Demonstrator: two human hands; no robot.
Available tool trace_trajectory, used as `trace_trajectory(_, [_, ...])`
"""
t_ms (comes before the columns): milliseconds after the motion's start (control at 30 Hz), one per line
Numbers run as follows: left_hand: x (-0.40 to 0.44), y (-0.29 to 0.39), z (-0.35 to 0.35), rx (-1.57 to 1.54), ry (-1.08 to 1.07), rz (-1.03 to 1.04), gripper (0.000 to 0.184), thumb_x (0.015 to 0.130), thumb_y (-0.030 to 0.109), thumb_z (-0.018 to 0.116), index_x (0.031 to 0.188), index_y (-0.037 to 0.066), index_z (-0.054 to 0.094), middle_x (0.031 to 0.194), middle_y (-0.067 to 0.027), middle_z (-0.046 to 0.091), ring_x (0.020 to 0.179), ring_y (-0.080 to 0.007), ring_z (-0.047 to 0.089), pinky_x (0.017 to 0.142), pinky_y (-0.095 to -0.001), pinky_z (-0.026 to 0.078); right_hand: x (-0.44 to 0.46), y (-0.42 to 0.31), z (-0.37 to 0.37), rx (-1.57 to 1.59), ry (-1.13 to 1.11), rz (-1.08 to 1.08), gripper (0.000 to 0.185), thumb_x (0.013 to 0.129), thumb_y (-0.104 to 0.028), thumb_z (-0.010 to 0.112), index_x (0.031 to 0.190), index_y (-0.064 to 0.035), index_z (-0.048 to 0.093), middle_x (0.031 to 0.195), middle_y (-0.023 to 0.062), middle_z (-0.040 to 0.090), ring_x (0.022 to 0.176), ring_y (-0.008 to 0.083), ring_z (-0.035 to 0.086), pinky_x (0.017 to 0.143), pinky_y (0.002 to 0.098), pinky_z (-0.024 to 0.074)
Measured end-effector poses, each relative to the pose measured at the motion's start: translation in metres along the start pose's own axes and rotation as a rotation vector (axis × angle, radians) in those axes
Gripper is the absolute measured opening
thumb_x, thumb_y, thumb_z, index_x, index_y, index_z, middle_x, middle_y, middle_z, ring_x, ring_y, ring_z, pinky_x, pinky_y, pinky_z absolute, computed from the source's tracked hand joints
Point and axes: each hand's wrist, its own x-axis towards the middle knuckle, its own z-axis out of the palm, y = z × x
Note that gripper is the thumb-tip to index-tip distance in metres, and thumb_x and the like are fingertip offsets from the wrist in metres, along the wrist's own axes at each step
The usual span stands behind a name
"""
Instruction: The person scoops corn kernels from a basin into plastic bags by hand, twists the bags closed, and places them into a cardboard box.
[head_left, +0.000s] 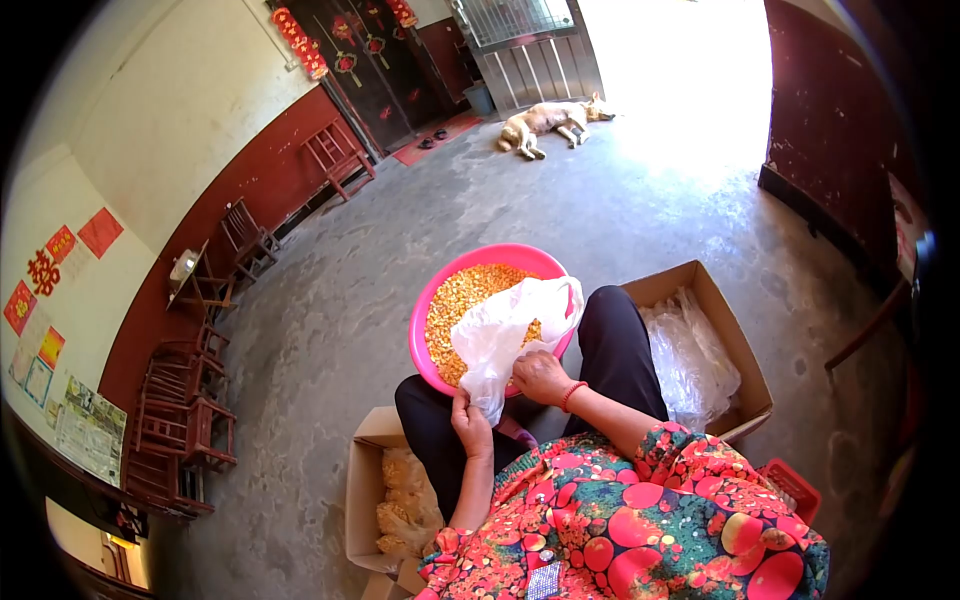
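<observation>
A white plastic bag (500, 335) lies crumpled over the right part of a pink basin (420, 345), which rests by my knees. Loose orange-yellow kernels, like corn (462, 300), fill the basin. My left hand (472, 425) pinches the bag's near lower edge. On the bag's right side, my right hand (543, 377) has its fingers closed on the plastic, with a red bracelet at the wrist. The fingertips of both hands are partly covered by the bag.
At my left, a cardboard box (362, 500) holds several filled clear bags (405, 500). Another cardboard box (745, 365) with clear plastic bags (690, 360) stands at my right. A dog (548, 125) lies near the bright doorway. Wooden chairs (170, 430) line the left wall.
</observation>
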Motion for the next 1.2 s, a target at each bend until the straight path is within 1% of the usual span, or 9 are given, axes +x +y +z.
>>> trace_trajectory(167, [0.003, -0.004, -0.010, -0.082, -0.080, -0.064, 0.032, 0.075, 0.001, 0.035, 0.102, 0.001, 0.053, 0.094, -0.0056, 0.056, 0.086, -0.0134, 0.053, 0.078, -0.0250, 0.042, 0.000, -0.001, -0.001, -0.018, 0.018, -0.018, 0.017, 0.076, -0.017, 0.049, 0.068, -0.0051, 0.057, 0.071, 0.0099, 0.059, 0.070, 0.0273, 0.058, 0.066, 0.0393, 0.0450])
trace_trajectory(267, [-0.003, 0.010, -0.005, -0.027, -0.128, -0.085, 0.028, 0.076, 0.007, 0.045, 0.102, 0.001, 0.051, 0.094, -0.0046, 0.055, 0.086, -0.0126, 0.052, 0.078, -0.0250, 0.041, 0.000, -0.001, -0.002, 0.009, 0.036, -0.021, 0.015, 0.077, -0.017, 0.049, 0.069, -0.0056, 0.056, 0.070, 0.0094, 0.058, 0.070, 0.0273, 0.058, 0.066, 0.0395, 0.0448])
trace_trajectory(367, [-0.006, 0.010, 0.000, 0.023, -0.246, 0.052, 0.032, 0.078, 0.016, 0.058, 0.105, 0.002, 0.048, 0.098, -0.0039, 0.053, 0.089, -0.0125, 0.050, 0.078, -0.0254, 0.040, 0.000, -0.001, -0.001, 0.005, 0.030, -0.021, 0.014, 0.077, -0.017, 0.049, 0.070, -0.0061, 0.055, 0.069, 0.0092, 0.058, 0.068, 0.0275, 0.058, 0.065, 0.0396, 0.0446])
trace_trajectory(467, [-0.004, 0.008, 0.003, 0.000, -0.181, 0.027, 0.025, 0.080, 0.014, 0.060, 0.099, 0.001, 0.051, 0.093, -0.0033, 0.054, 0.085, -0.0115, 0.050, 0.076, -0.0252, 0.041, 0.000, 0.001, 0.003, -0.001, 0.046, -0.037, 0.014, 0.077, -0.016, 0.049, 0.070, -0.0066, 0.055, 0.069, 0.0090, 0.058, 0.067, 0.0274, 0.058, 0.064, 0.0398, 0.0446])
trace_trajectory(667, [0.005, 0.025, 0.003, -0.102, -0.068, -0.110, 0.015, 0.083, 0.008, 0.055, 0.096, 0.000, 0.056, 0.089, -0.0014, 0.057, 0.079, -0.0079, 0.052, 0.070, -0.0223, 0.042, 0.000, 0.001, 0.002, 0.008, 0.044, -0.031, 0.013, 0.077, -0.016, 0.049, 0.070, -0.0068, 0.054, 0.068, 0.0092, 0.058, 0.067, 0.0272, 0.057, 0.064, 0.0394, 0.0446])
trace_trajectory(833, [0.027, 0.025, -0.020, -0.299, -0.131, -0.395, 0.019, 0.077, -0.004, 0.054, 0.094, 0.004, 0.058, 0.092, -0.0061, 0.061, 0.079, -0.0155, 0.060, 0.072, -0.0285, 0.049, 0.000, 0.002, 0.005, -0.018, 0.045, -0.039, 0.014, 0.078, -0.016, 0.048, 0.070, -0.0075, 0.055, 0.069, 0.0088, 0.058, 0.068, 0.0271, 0.057, 0.064, 0.0391, 0.0446])
trace_trajectory(933, [0.034, 0.017, -0.034, -0.501, -0.120, -0.444, 0.024, 0.076, -0.006, 0.051, 0.097, 0.004, 0.056, 0.092, -0.0069, 0.061, 0.080, -0.0175, 0.060, 0.072, -0.0303, 0.049, -0.002, 0.002, 0.004, -0.145, -0.052, -0.021, 0.016, 0.078, -0.017, 0.048, 0.070, -0.0078, 0.057, 0.069, 0.0085, 0.057, 0.069, 0.0268, 0.057, 0.064, 0.0391, 0.0445])
trace_trajectory(1067, [0.035, 0.008, -0.036, -0.610, -0.085, -0.502, 0.029, 0.074, -0.003, 0.046, 0.101, 0.002, 0.054, 0.099, -0.0099, 0.059, 0.089, -0.0221, 0.058, 0.077, -0.0349, 0.049, 0.000, 0.002, 0.003, -0.021, 0.033, -0.047, 0.017, 0.078, -0.018, 0.048, 0.070, -0.0079, 0.058, 0.069, 0.0083, 0.057, 0.068, 0.0264, 0.057, 0.064, 0.0391, 0.0446])
trace_trajectory(1200, [0.034, 0.014, -0.029, -0.658, -0.106, -0.529, 0.033, 0.070, 0.004, 0.047, 0.103, 0.001, 0.054, 0.096, -0.0100, 0.060, 0.085, -0.0236, 0.059, 0.074, -0.0346, 0.049, 0.000, 0.001, 0.000, -0.054, -0.025, -0.046, 0.016, 0.078, -0.018, 0.048, 0.070, -0.0078, 0.058, 0.070, 0.0083, 0.058, 0.069, 0.0263, 0.057, 0.065, 0.0389, 0.0445])
